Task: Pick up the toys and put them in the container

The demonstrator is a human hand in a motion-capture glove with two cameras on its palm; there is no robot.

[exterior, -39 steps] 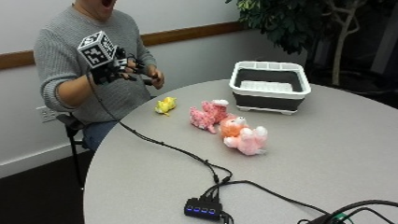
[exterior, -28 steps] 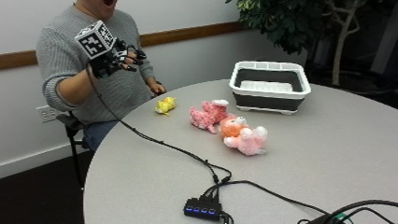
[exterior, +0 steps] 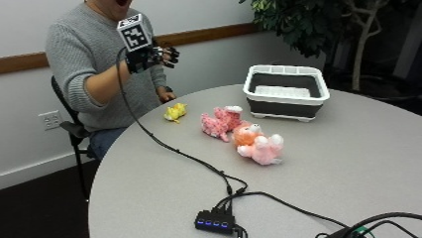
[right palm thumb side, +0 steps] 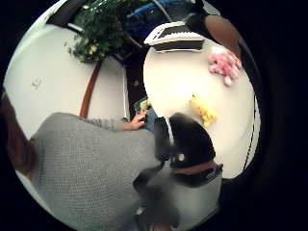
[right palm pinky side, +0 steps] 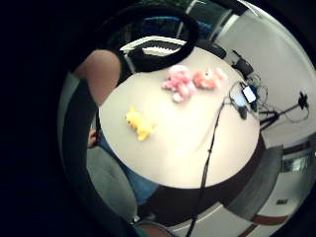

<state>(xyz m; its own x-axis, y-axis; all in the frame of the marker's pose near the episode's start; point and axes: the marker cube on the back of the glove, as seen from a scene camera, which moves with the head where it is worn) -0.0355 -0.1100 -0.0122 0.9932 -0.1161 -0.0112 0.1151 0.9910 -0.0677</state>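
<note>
A round grey table [exterior: 369,163] stands by a white wall with a wooden rail [exterior: 198,35]. The gloved right hand [exterior: 153,55] is raised, fingers relaxed, holding nothing. A yellow toy [exterior: 175,112] lies at ten o'clock, two pink plush toys [exterior: 244,136] at centre, and a white container [exterior: 287,91] at one o'clock.

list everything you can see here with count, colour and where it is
small plush toy: 1, yellow, on the table nearest the person
plush toy: 1, pink, mid table
plush toy: 1, orange and pink, beside the pink one
container: 1, white rim and dark sides, far side of the table, no toys inside
table: 1, grey, round
cable hub: 1, black, near table edge
plant: 1, green, behind the container
gloved right hand: 1, black, raised above the table, holding nothing
</note>
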